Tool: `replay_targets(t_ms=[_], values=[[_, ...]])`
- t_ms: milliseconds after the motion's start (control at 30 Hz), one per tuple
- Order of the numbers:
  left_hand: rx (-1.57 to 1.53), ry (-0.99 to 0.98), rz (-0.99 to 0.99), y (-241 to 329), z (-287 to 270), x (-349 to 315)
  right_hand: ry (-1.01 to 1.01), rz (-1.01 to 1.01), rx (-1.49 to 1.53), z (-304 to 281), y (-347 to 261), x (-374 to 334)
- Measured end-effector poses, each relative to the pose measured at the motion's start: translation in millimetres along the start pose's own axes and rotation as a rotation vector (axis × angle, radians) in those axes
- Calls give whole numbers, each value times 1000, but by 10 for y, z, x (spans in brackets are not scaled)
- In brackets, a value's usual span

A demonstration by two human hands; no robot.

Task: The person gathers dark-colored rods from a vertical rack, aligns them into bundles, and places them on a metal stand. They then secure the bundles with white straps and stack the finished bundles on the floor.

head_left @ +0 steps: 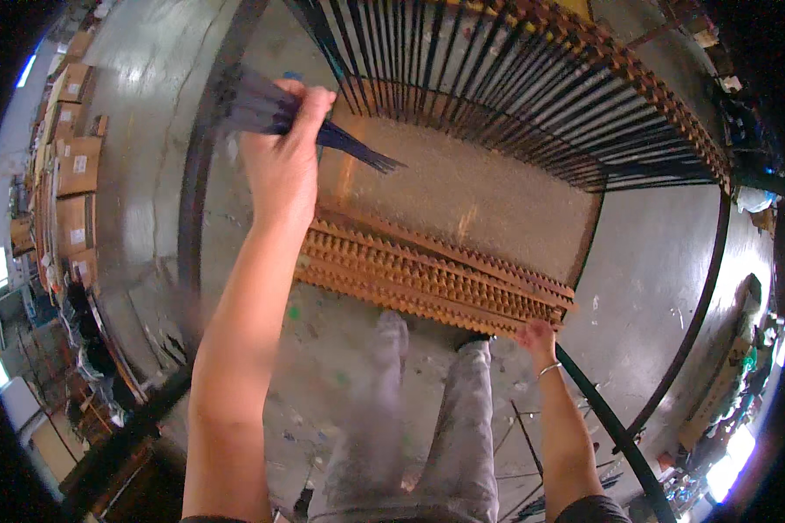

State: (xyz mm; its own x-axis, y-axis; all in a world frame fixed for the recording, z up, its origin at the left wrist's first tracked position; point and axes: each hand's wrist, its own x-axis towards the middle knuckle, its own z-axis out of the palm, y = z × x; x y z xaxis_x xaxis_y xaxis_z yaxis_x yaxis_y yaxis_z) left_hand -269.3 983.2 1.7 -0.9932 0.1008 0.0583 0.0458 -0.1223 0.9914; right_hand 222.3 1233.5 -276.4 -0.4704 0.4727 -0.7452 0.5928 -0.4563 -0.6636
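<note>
My left hand [281, 161] is raised at the upper left, closed around a bundle of thin dark strips [356, 146]. The strips' tips fan out to the right, and their other end is blurred by motion. In front of my legs lies a row of brown notched bars [427, 268] with toothed edges, set side by side. At the near right end of these bars is my right hand [537, 338], its fingers curled against the corner. What those fingers hold, if anything, is hidden. A bracelet circles the right wrist.
Many dark rods [462, 74] hang in a row from a notched brown rail [624, 74] along the far side. A brown board [462, 187] lies between. Dark frame bars [615, 418] run at the right. Cardboard boxes [77, 164] are stacked at the far left.
</note>
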Motion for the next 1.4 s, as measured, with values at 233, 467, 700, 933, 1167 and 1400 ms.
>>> replay_targets(t_ms=[233,467,700,933,1167,1400], values=[[17,-48,43,-594,-97,1017,-113,-100,32,1823,-1101,-136],[211,16,-32,-1351,-138,1540,-119,-373,-309,2592,-2301,283],[299,67,209,-1607,-221,1932,7,-799,-193,3377,-3607,643],[437,-4,177,-1550,-195,1981,121,-1021,-215,3878,-4001,1034],[420,-40,292,-1659,-290,2153,347,-1161,-339,4128,-4088,1121],[538,-50,386,-1598,-261,2182,467,-1233,-299,4276,-4172,1228]])
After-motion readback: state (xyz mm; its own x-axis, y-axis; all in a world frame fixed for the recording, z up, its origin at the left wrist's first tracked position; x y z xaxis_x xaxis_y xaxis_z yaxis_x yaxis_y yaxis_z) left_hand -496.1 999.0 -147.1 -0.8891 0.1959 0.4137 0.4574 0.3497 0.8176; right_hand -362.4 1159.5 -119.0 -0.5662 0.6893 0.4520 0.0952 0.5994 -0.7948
